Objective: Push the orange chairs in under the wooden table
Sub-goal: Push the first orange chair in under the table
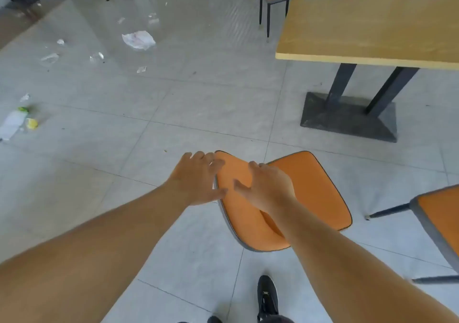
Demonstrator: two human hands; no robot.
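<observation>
From the head view, the left hand (pixel 196 178) lay spread wide on the upper left edge of the nearest orange chair (pixel 310 188)'s backrest, and the right hand (pixel 267 188) rested open over the backrest's top, fingers loose, neither clearly clamped around it. The chair stood at about 6 o'clock from the desk (pixel 367 27), well apart from it, turned somewhat off the desk's line. A good push would likely square the chair first, then slide it evenly with both hands toward 1 o'clock, steering the legs past the dark pedestal base (pixel 347 121). The chair's padding looked smooth and orange with grey piping; the desk top was pale wood grain; the tiled floor (pixel 173 104) looked slick, with litter at 10 o'clock.
</observation>
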